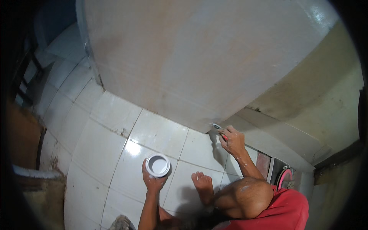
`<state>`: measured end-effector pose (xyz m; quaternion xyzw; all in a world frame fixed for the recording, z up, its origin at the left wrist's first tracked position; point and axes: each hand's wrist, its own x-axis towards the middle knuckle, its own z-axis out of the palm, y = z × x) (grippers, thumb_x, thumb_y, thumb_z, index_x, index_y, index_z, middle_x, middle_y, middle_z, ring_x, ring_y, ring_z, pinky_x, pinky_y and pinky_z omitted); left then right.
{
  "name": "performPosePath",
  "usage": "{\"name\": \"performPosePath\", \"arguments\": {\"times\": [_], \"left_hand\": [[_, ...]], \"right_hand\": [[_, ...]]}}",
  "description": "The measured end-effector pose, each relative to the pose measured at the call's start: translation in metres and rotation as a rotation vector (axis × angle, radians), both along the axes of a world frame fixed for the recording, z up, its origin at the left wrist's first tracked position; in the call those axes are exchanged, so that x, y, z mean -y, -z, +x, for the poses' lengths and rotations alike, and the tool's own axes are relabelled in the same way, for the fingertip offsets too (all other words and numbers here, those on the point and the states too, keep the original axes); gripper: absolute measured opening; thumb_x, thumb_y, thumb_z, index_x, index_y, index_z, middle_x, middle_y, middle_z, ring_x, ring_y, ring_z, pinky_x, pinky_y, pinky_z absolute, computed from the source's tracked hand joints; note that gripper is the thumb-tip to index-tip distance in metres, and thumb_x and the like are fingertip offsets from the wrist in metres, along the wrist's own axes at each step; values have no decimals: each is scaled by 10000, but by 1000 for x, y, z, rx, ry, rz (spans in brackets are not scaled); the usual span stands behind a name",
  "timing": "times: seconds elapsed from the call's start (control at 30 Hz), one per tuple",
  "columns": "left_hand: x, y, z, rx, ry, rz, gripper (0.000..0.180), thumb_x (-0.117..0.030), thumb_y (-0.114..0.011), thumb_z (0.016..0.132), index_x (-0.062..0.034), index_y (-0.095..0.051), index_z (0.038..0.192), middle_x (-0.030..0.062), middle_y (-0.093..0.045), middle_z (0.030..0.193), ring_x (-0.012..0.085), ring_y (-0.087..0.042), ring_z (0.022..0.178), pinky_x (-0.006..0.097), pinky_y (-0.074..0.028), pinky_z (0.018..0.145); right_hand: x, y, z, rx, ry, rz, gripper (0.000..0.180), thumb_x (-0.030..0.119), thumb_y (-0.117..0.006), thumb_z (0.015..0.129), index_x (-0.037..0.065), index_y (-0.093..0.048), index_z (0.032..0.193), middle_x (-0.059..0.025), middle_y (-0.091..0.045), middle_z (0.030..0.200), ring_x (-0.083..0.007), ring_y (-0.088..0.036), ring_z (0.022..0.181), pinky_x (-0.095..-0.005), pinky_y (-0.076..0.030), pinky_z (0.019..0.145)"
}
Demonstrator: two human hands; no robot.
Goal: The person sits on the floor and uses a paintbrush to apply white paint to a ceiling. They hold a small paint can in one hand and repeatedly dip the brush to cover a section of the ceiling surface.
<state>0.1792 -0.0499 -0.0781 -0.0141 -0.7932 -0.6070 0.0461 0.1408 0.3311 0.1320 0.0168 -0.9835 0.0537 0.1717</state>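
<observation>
Looks fairly dim overall, palest on the white floor tiles (159, 128). Flares into a hard glare spot on one of them and glints again high on the pale upright panel (191, 57). Seems lit from above. Throws a dark shadow beside the right hand (232, 140) and a softer one by the bare foot (203, 184). Sinks to black in the corners. Bends tile joints toward the rim. Stays slightly soft, blurring the tip of the red-handled tool (224, 136).
</observation>
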Motion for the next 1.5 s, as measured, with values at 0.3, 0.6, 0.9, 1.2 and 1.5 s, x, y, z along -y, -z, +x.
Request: {"name": "performPosePath", "arguments": {"times": [0.3, 0.6, 0.9, 1.2, 1.5], "left_hand": [[-2, -10, -4, 57, 14, 154, 1460, -233, -1066, 593, 49, -199, 1734, 182, -685, 1465, 351, -659, 1386, 473, -458, 1285], [-1, -23, -27, 29, 0, 325, 1181, -186, -1037, 533, 0, -456, 1544, 119, -704, 1352, 285, -713, 1248, 436, -582, 1135], [43, -142, -95, -128, 13, 100, 1371, -233, -1140, 561, 23, -368, 1665, 174, -741, 1405, 315, -735, 1281, 463, -614, 1134], [29, -487, -122, -127, 14, 359, 1156, -212, -1088, 534, -21, -505, 1514, 134, -714, 1393, 287, -720, 1282, 452, -598, 1140], [-13, -736, -132, -113, 174, 180, 1170, -340, -1117, 576, 15, -555, 1538, 138, -747, 1353, 317, -709, 1281, 452, -539, 1165]], "right_hand": [[-2, -103, 23, -314, -40, -16, 310, 83, -878, 830, 119, -854, 1137, -112, -760, 1021, -310, -764, 785, -428, -630, 700], [1, -134, 19, -558, -108, -33, 354, -38, -868, 793, 55, -838, 1134, -164, -772, 979, -335, -749, 780, -416, -619, 656], [28, -266, -9, -715, -253, 34, 261, -32, -892, 771, 35, -815, 1011, -121, -791, 917, -311, -761, 738, -410, -618, 626], [50, -557, -31, -529, -186, -492, 217, -4, -898, 851, -9, -841, 1061, -144, -834, 939, -281, -775, 787, -386, -622, 706], [93, -749, -35, -396, -240, -690, 180, -41, -852, 918, -10, -814, 1092, -155, -818, 963, -260, -777, 790, -371, -611, 728]]}}
